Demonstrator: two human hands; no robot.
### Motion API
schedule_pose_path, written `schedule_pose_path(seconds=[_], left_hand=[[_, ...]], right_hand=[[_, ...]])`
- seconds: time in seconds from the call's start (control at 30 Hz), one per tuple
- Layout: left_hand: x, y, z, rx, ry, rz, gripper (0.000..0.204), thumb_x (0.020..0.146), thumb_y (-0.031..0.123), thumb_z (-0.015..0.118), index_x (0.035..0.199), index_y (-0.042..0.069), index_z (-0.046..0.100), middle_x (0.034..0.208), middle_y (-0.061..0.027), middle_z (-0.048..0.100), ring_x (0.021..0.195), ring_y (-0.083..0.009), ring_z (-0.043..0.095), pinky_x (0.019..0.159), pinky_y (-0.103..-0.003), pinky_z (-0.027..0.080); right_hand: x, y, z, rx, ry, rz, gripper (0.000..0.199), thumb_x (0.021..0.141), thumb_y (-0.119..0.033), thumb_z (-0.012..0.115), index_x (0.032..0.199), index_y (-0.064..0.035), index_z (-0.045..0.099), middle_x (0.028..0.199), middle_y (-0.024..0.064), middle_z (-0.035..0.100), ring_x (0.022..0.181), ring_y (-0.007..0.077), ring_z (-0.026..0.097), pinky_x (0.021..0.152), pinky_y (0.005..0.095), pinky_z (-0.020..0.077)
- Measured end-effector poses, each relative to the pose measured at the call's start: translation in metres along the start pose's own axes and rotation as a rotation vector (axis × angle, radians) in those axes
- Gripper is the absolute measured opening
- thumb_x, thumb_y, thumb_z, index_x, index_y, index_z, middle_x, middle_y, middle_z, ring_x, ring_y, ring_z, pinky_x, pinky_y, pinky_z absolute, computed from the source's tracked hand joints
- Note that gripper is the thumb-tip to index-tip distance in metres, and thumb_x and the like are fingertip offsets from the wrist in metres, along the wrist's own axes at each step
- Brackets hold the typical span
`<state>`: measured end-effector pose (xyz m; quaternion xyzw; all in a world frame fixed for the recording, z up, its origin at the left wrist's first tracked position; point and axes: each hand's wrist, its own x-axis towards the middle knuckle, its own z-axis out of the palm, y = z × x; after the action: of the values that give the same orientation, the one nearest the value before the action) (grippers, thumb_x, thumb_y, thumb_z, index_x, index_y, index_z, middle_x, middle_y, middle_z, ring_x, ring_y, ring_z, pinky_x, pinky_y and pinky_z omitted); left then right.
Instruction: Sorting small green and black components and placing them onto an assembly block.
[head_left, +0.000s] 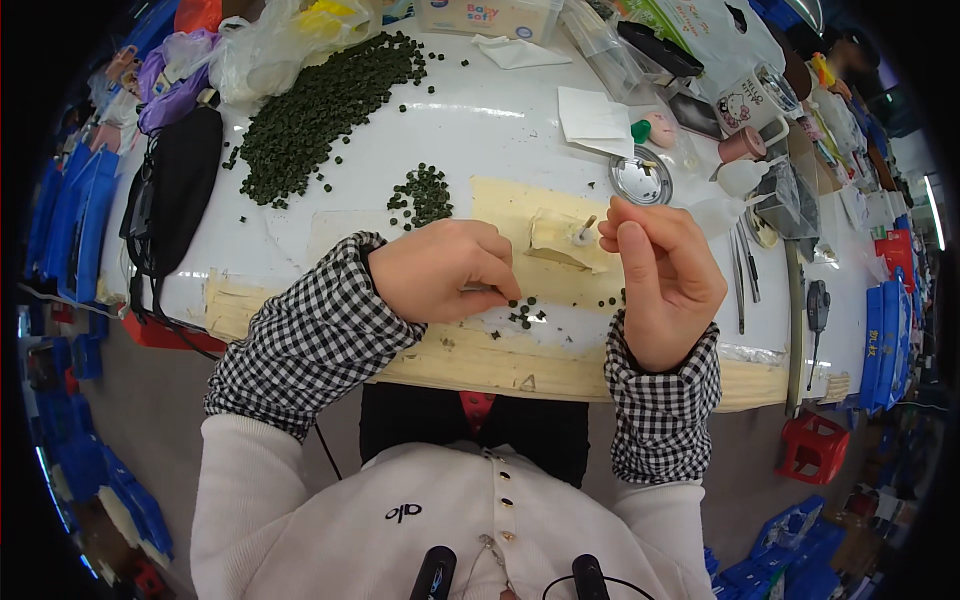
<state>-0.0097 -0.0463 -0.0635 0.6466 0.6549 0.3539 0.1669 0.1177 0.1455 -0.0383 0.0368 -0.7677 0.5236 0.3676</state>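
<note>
My left hand [445,268] rests low over the table with its fingers curled and the fingertips together. They touch down beside a few small dark green pieces [526,312], and whether one is gripped is hidden. My right hand [668,285] is raised, its thumb and fingers closed in a pinch; what is in them, if anything, is too small to make out. Just left of its fingertips, a short thin peg [587,228] stands tilted on a cream-coloured, tape-wrapped block [558,240]. The block sits on a yellowish patch of tape [490,205].
A large heap of dark green pieces [325,110] lies far left, with a smaller pile [422,195] nearer. A round metal dish [641,178], white tissue [595,118] and tweezers [739,280] lie to the right. A black pouch [187,190] is at the left edge.
</note>
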Motion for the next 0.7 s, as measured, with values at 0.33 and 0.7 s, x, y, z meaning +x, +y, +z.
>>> schedule_pose_path(seconds=[0.33, 0.7], left_hand=[[-0.032, 0.003, -0.03, 0.121, 0.403, -0.187, 0.021, 0.076, 0.009, 0.078, 0.095, 0.002, 0.07, 0.084, -0.0065, 0.064, 0.074, -0.018, 0.057, 0.064, -0.028, 0.046], [-0.033, 0.054, 0.073, 0.296, 0.445, -0.272, 0.048, 0.079, 0.01, 0.074, 0.123, 0.004, 0.057, 0.098, -0.0112, 0.058, 0.087, -0.0265, 0.059, 0.075, -0.034, 0.051]], right_hand=[[-0.002, -0.003, 0.0, 0.068, -0.02, -0.008, 0.015, 0.089, 0.005, 0.061, 0.102, 0.0084, 0.067, 0.088, 0.0119, 0.065, 0.077, 0.0151, 0.063, 0.072, 0.0242, 0.0522], [-0.005, -0.008, 0.0, 0.083, -0.05, 0.002, 0.014, 0.089, 0.004, 0.062, 0.1, 0.0079, 0.068, 0.086, 0.0119, 0.065, 0.076, 0.0151, 0.063, 0.07, 0.0246, 0.0511]])
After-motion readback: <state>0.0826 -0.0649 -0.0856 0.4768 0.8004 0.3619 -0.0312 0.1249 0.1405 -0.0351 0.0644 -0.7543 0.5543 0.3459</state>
